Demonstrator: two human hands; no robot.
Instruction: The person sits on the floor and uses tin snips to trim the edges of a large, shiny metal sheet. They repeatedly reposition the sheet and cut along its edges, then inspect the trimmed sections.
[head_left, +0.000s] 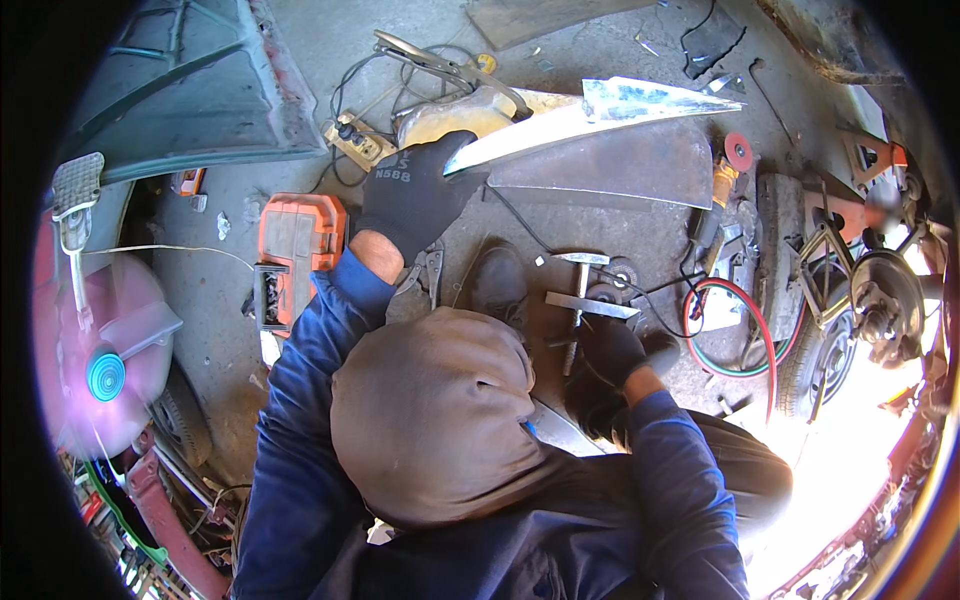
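My left hand (420, 187), in a black glove, grips the near end of a long, tapered strip of bright sheet metal (540, 131). A folded, shiny piece of sheet metal (630, 99) lies over its far end. Below the strip is a dark metal plate (600, 169); behind it, long-reach locking clamp pliers (457, 71) reach over a yellowish panel (450, 124). Lower right, my gloved right hand (611, 349) appears closed on a metal tool with a flat crosspiece (592, 306). Beside it is a shiny shaft with a T-shaped head (581, 259). The fingers are partly hidden.
An orange tool case (304, 240) and locking pliers (431, 274) lie left of my shoe (499, 277). An angle grinder (712, 202), cord and red-green hoses (772, 345) occupy the right. A power outlet block (364, 142) sits ahead; a fan (105, 375) stands left.
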